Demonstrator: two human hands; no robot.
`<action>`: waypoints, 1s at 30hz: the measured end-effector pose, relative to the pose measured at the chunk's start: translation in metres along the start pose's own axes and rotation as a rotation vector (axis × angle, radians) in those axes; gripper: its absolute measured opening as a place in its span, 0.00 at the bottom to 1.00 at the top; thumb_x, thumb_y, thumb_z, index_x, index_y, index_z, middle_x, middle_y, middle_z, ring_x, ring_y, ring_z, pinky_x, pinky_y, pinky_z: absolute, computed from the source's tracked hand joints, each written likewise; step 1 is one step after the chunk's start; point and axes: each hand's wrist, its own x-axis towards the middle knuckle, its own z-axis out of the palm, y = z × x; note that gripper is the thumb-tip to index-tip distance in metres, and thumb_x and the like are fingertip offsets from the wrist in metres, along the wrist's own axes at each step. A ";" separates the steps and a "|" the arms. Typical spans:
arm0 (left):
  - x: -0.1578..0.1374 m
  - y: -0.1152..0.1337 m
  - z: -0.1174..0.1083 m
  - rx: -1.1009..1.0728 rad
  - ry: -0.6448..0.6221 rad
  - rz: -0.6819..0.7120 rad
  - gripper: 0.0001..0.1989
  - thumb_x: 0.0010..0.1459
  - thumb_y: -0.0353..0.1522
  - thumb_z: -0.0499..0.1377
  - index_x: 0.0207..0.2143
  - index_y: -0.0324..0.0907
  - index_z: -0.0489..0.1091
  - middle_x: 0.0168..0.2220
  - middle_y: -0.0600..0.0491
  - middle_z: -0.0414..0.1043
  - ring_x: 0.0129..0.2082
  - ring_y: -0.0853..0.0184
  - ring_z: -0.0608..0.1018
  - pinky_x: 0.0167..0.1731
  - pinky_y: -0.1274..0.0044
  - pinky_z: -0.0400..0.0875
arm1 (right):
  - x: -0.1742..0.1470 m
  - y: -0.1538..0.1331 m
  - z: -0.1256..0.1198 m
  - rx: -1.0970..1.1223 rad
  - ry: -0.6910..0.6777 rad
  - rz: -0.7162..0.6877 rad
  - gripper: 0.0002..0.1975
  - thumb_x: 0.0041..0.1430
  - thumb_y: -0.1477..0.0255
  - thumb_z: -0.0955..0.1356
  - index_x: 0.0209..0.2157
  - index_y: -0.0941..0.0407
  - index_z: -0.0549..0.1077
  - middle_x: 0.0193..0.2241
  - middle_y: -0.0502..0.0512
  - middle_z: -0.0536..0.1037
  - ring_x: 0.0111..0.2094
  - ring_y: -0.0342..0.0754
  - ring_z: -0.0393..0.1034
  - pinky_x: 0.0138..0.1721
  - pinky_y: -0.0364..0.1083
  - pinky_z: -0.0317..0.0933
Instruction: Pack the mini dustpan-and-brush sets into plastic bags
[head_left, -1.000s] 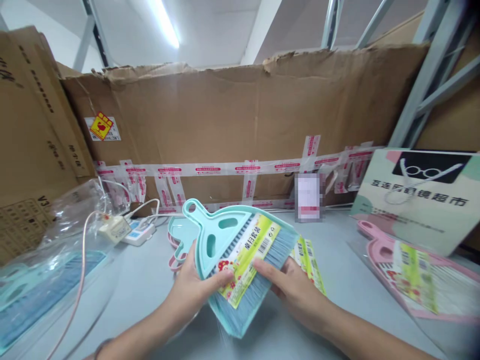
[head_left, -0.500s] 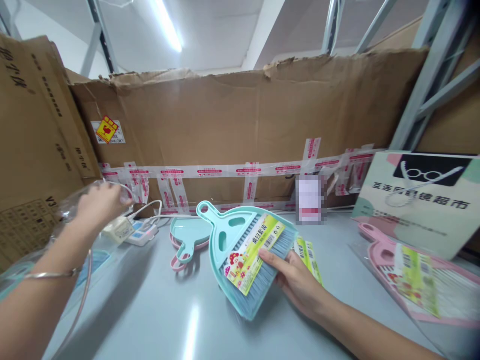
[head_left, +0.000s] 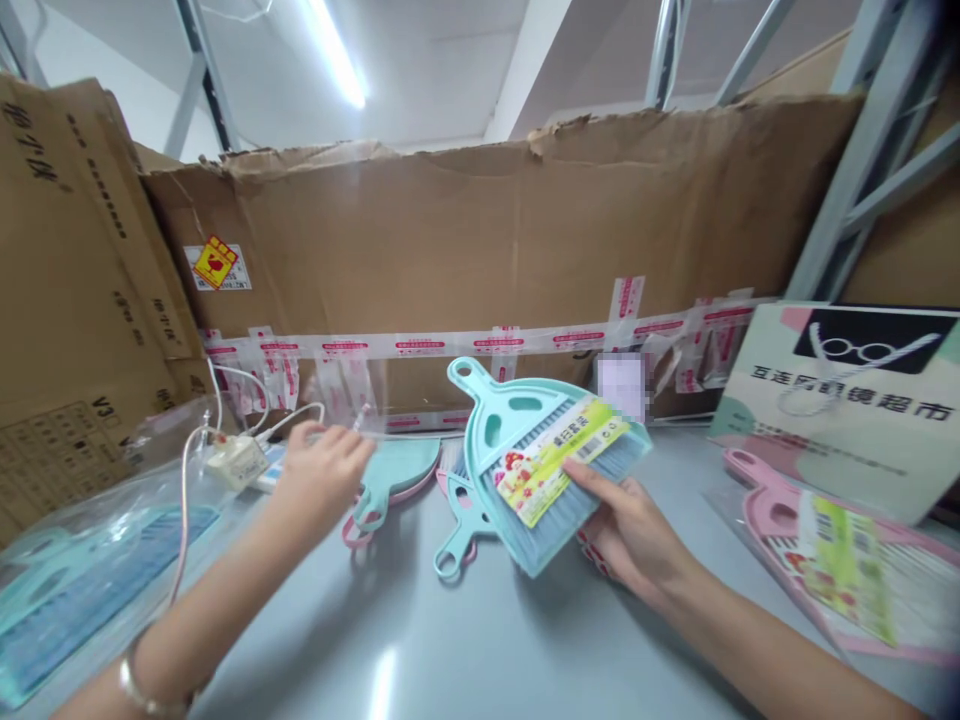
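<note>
My right hand (head_left: 630, 530) grips a mint-green dustpan and brush set (head_left: 491, 425), thumb on its yellow-green card label (head_left: 559, 460). The set is tilted above the table, handle toward the upper left. My left hand (head_left: 326, 475), slightly blurred, is closed on a thin clear plastic bag (head_left: 349, 385), which rises faintly above the fingers. Behind that hand lies a mint dustpan (head_left: 405, 465) over a pink one (head_left: 412, 490). Mint and pink brushes (head_left: 469, 515) lie partly hidden beneath the held set.
At left lies a bagged mint dustpan set (head_left: 105, 575), near a power adapter (head_left: 236, 460) with white cables. A bagged pink set (head_left: 817, 560) lies at right, before a printed sign board (head_left: 840, 400). A large cardboard box (head_left: 450, 240) walls the back.
My left hand has moved right from the bags at the left, bringing a clear bag along. My right hand has shifted the dustpan set up and right, uncovering the brushes on the table.
</note>
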 end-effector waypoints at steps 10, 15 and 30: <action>-0.014 0.056 -0.003 -0.552 0.043 0.051 0.16 0.62 0.38 0.45 0.31 0.40 0.67 0.29 0.52 0.70 0.30 0.66 0.70 0.34 0.72 0.58 | 0.010 -0.002 -0.005 0.038 0.124 -0.038 0.18 0.46 0.76 0.71 0.42 0.55 0.71 0.35 0.51 0.79 0.33 0.48 0.74 0.32 0.45 0.71; 0.001 0.061 0.013 -0.223 -0.189 -0.114 0.14 0.55 0.36 0.55 0.41 0.36 0.67 0.39 0.44 0.68 0.38 0.55 0.70 0.33 0.69 0.61 | 0.009 0.004 -0.009 0.011 0.061 0.019 0.21 0.47 0.74 0.71 0.45 0.55 0.69 0.36 0.53 0.79 0.36 0.51 0.74 0.37 0.50 0.70; -0.002 0.045 0.027 -0.157 -0.191 -0.154 0.10 0.57 0.27 0.49 0.29 0.38 0.69 0.29 0.48 0.71 0.32 0.62 0.72 0.28 0.75 0.60 | -0.006 0.008 -0.004 -0.087 -0.006 0.151 0.27 0.46 0.72 0.71 0.50 0.56 0.65 0.39 0.58 0.77 0.39 0.53 0.73 0.42 0.52 0.67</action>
